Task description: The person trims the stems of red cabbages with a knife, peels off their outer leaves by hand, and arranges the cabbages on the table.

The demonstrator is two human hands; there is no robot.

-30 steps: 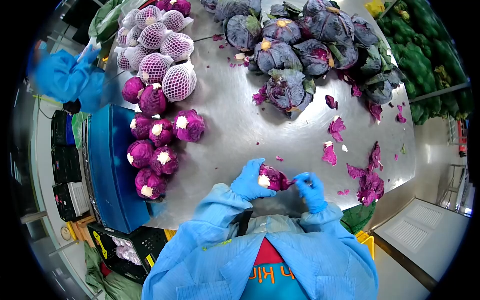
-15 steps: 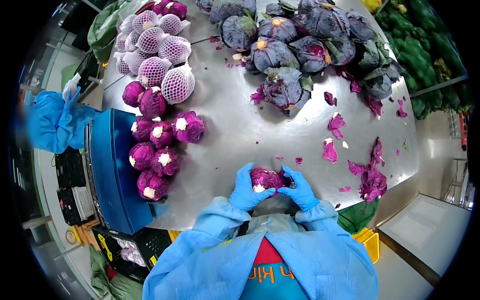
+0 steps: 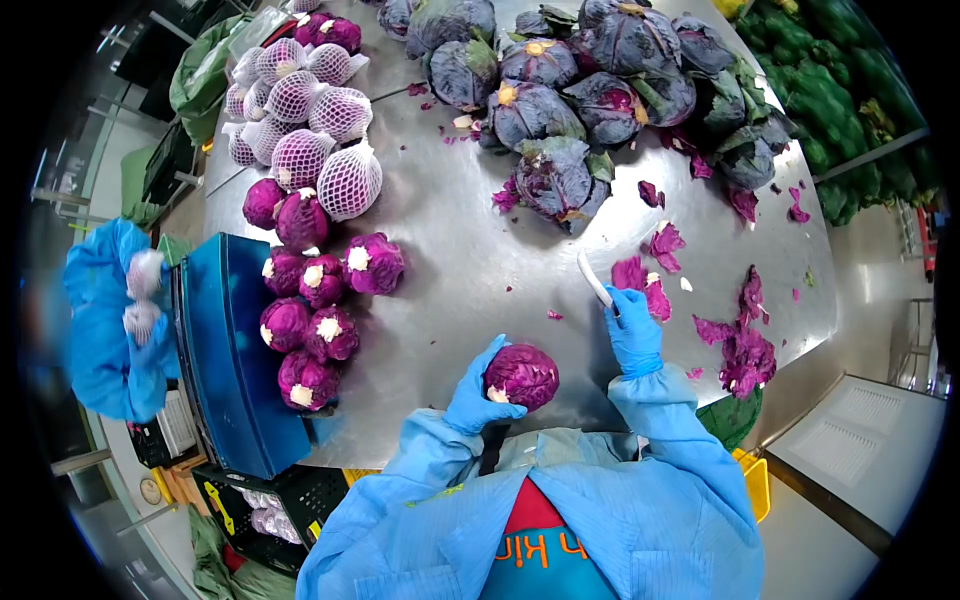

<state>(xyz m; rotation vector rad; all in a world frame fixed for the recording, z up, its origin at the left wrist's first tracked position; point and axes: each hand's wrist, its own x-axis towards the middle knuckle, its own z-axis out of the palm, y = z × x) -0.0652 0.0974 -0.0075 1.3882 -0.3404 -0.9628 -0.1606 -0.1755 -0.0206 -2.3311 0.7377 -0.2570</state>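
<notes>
My left hand, in a blue glove, is wrapped round the left side of a trimmed purple cabbage near the front edge of the steel table. Its pale cut stem faces down and left. To the right, my right hand grips a knife with a curved pale blade pointing up and left. A loose purple leaf lies beside the blade. Trimmed cabbages with white stems stand in a cluster at the left.
Netted cabbages lie at the back left, untrimmed cabbages at the back. Leaf scraps litter the right side. A blue bin borders the table's left edge. Beyond it, a co-worker in blue holds netted items.
My right hand has left the cabbage, moved up and right, and now holds the knife. A purple leaf now lies near it. The co-worker has moved down in view.
</notes>
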